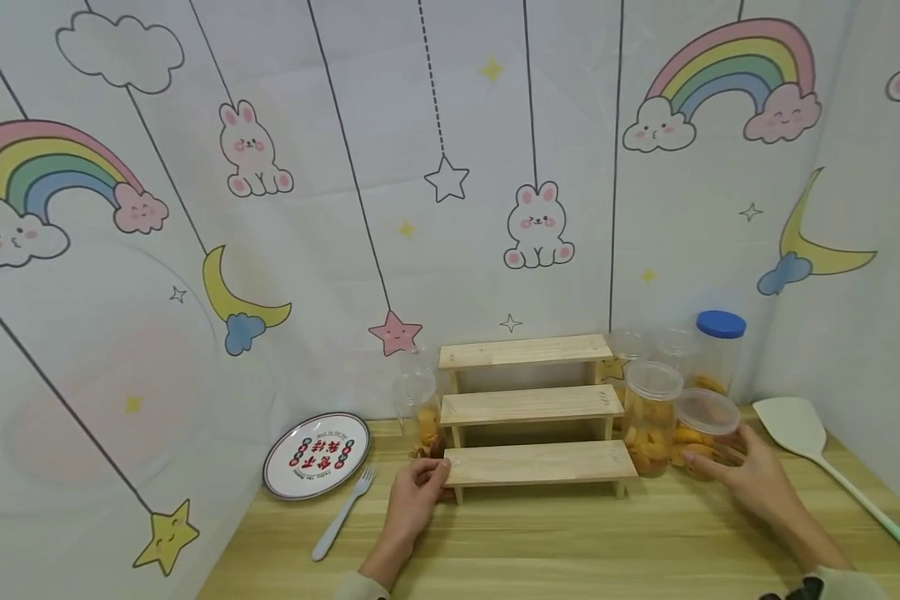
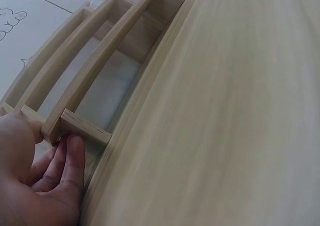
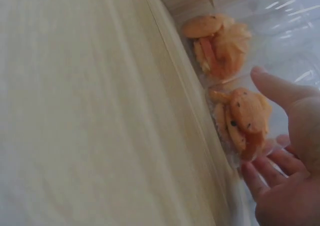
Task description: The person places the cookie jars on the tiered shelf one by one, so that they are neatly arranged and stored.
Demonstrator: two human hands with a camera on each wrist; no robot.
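Observation:
A three-tier wooden step shelf (image 1: 536,463) stands on the table against the backdrop. My left hand (image 1: 414,493) pinches the left end of its lowest step, thumb above and curled fingers underneath, as the left wrist view shows. My right hand (image 1: 757,471) holds a short clear jar (image 1: 707,414) with a clear lid around its right side, thumb at the front. Orange-brown biscuits (image 3: 245,118) lie inside that jar. Directly left of it is a taller clear jar (image 1: 652,408), also with biscuits. The far sides of both jars are hidden.
Behind stand more clear jars, one with a blue lid (image 1: 721,324). Another jar (image 1: 417,400) is left of the shelf. A printed plate (image 1: 277,471) and a pale fork (image 1: 342,515) lie farther left. A spatula (image 1: 791,423) lies at the right.

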